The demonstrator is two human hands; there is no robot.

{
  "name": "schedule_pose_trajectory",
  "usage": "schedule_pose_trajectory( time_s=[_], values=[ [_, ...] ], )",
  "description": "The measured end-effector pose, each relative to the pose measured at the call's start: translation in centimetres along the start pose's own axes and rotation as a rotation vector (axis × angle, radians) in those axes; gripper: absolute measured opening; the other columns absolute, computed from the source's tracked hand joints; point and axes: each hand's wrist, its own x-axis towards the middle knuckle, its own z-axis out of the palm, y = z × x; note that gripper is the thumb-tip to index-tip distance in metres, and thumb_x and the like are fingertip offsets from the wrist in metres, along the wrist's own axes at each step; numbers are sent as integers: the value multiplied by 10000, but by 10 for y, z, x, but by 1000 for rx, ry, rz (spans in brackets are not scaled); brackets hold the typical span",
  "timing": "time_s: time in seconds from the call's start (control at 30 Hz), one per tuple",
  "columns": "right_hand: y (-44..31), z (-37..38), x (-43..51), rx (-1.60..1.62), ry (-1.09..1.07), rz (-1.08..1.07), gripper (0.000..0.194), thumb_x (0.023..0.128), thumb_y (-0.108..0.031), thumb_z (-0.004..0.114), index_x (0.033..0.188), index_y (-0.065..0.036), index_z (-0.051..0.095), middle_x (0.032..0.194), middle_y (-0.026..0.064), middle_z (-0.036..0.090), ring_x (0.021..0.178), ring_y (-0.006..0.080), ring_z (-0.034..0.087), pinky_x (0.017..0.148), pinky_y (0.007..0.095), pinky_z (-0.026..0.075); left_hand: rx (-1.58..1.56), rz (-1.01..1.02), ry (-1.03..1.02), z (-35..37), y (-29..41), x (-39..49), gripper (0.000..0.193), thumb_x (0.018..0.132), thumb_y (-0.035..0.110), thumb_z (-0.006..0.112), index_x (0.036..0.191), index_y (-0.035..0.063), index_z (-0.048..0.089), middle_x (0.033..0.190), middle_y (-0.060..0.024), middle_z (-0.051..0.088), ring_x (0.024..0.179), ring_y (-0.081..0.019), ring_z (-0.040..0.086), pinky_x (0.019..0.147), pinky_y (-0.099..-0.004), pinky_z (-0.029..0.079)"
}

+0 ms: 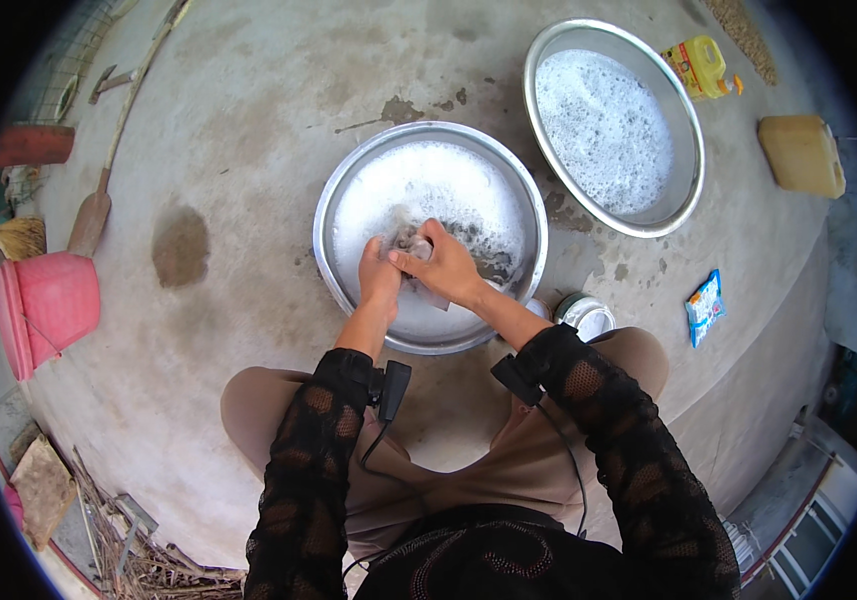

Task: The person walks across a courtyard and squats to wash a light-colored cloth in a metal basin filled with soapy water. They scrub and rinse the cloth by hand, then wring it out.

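Observation:
A round metal basin [325,187] full of sudsy water stands on the concrete before me. Over its middle, my left hand [379,274] and my right hand [445,264] close around a wet greyish piece of cloth [410,244], just at the foam. The right thumb points toward the left hand, and part of the cloth is hidden by my fingers. Dark water shows through the suds right of my hands. A second metal basin [691,187] with foamy water stands at the upper right. Near my right knee are a small tub [586,319] and another container beside it, partly hidden by my forearm.
A yellow bottle with an orange pump [701,69], a tan plastic jerrycan [801,154] and a blue packet [705,308] lie to the right. At left are a pink bucket [61,311], a long-handled shovel [91,217] and a straw broom [16,238]. Sticks [151,555] lie lower left.

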Motion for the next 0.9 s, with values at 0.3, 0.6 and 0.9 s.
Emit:
schedule_pose_trajectory(
  time_s=[0.3,0.6,0.9],
  values=[
    [-46,-1,-15,-222,64,-443,294,833,-286,561,848,6,593,763,211,596,669,397,573,617,459,468,-284,-145,123,12,26,-16,410,909,397,554,1095,33,521,976,-71,578,871,-163,569,766,-310,479],
    [-54,-11,-14,-217,347,-226,274,784,-255,568,745,12,612,665,238,592,618,411,580,586,456,476,-153,34,97,31,26,-36,370,951,263,452,1126,-47,551,913,-102,598,822,-166,572,676,-316,464],
    [-65,-24,-12,-149,294,-133,291,788,-259,557,689,11,600,606,228,566,577,400,567,554,443,465,9,97,8,40,24,-34,318,940,235,464,770,-12,569,665,-14,529,599,-81,441,542,-273,379]
  ],
)
